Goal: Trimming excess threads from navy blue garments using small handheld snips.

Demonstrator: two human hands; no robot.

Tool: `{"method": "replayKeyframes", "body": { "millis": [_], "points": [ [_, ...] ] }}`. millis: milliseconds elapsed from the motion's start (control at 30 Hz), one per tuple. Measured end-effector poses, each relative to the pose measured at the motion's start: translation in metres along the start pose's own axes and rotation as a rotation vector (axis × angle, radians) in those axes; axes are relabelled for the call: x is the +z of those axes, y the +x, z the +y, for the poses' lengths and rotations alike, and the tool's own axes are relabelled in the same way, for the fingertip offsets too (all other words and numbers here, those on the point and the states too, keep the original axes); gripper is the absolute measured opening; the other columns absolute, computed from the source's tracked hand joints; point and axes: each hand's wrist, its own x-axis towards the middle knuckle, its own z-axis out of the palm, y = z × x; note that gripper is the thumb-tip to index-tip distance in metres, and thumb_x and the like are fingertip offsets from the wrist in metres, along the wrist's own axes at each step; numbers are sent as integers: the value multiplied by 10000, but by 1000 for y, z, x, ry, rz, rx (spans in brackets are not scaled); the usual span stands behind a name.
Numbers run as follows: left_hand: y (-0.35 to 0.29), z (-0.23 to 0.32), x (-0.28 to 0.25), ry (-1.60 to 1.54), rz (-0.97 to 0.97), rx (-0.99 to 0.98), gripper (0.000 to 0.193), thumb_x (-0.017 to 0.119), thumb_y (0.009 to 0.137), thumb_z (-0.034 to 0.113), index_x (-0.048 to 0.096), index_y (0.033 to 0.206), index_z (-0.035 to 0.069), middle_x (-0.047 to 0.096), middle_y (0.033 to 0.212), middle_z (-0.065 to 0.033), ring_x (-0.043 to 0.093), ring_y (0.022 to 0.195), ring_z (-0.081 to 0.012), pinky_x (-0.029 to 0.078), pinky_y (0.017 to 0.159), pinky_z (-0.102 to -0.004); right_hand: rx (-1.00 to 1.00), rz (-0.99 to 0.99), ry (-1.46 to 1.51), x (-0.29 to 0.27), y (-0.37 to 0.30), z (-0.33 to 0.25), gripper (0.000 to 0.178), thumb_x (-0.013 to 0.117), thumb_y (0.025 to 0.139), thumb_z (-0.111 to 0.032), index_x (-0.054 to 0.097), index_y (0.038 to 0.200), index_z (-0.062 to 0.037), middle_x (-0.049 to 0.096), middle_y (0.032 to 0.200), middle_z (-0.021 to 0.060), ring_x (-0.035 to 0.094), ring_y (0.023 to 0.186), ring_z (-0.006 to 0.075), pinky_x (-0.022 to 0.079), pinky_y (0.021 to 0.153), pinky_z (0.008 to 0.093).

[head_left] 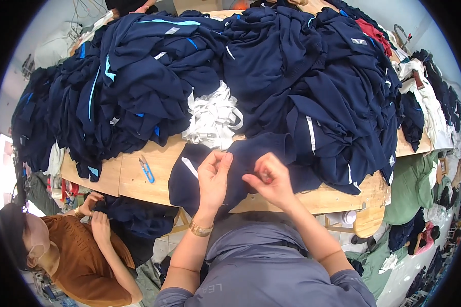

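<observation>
A navy garment is being supported by the counter at its near edge, just beneath both hands, bunched, long axis seemingly being run left to right. The white strip on it is being bordered by the left hand, the nearer one; the strip is being slanted down toward that wrist. Left thumb and fingertips are being pinched together; whether anything thin is being gripped cannot be told. The right hand is being held half-curled, thumb apart; a grip cannot be confirmed. Beyond, a heap of white strips is being flanked by navy garment piles. Blue-handled snips are being left untouched, left. Navy cloth is being handled by a co-worker, lower left.
</observation>
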Motion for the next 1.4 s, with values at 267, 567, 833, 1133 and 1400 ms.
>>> {"method": "replayKeyframes", "body": {
  "millis": [267, 567, 833, 1133, 1400],
  "points": [
    [3, -7, 0, -86, -4, -59, 134, 582, 900, 127, 561, 813, 29, 505, 633, 76, 371, 522, 27, 271, 452, -147, 193, -86, -184, -20, -4, -5, 359, 634, 832, -345, 459, 772, -37, 475, 653, 89, 467, 535, 225, 382, 497, 320],
    [4, -4, 2, -64, -59, -102, 142, 589, 895, 125, 569, 803, 18, 527, 615, 63, 384, 511, 23, 274, 449, -150, -240, -137, -724, -30, -5, -5, 378, 647, 771, -430, 480, 709, -97, 469, 605, 43, 514, 465, 214, 390, 415, 302],
    [2, -6, 3, -21, -45, -81, 148, 594, 892, 128, 573, 803, 11, 514, 602, 67, 369, 509, 25, 256, 444, -157, -288, -141, -801, -27, -4, -7, 384, 634, 767, -462, 488, 708, -112, 454, 604, 32, 501, 453, 186, 379, 407, 289],
    [4, -15, -4, -29, -29, -52, 147, 576, 902, 124, 559, 788, 33, 482, 629, 86, 360, 548, 26, 254, 473, -153, -33, 2, -406, -34, -2, 2, 316, 615, 842, -341, 476, 728, -81, 477, 582, 32, 477, 454, 99, 371, 415, 251],
    [15, -53, -36, -354, 53, -277, 170, 481, 955, 206, 533, 851, 81, 538, 788, 40, 490, 708, -33, 422, 662, -197, 418, 215, -237, -25, -31, 57, 400, 695, 797, -333, 430, 810, -34, 469, 692, 34, 430, 629, 112, 393, 583, 273]
  ]
}}
